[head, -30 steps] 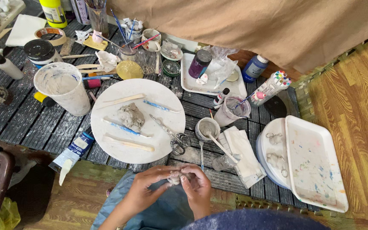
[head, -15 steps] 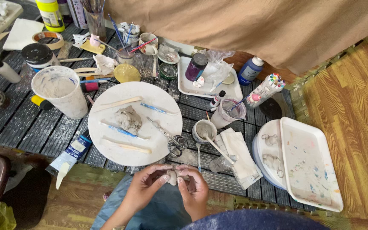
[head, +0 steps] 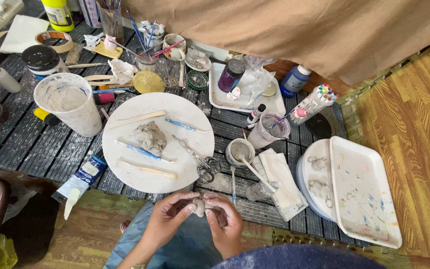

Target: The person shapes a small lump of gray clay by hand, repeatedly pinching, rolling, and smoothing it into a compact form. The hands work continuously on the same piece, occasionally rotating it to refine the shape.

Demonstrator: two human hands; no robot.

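Both hands [head: 167,219] [head: 225,224] grip small clay lump [head: 199,206]; round white board [head: 158,149], scissors [head: 202,162] just beyond.

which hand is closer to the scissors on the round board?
Right. The right hand sits just below the scissors at the board's near edge; the left hand is further off, below and left. Both pinch the clay piece.

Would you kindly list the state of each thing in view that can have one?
Left hand: closed on the clay piece.
Right hand: also gripping the clay piece.
Clay lump: resting on the round board, untouched.
Scissors: shut, lying on the board.
Tube: lying flat, capped.
Bucket: upright, open.
Purple jar: upright, lid on.
Blue bottle: upright, capped.
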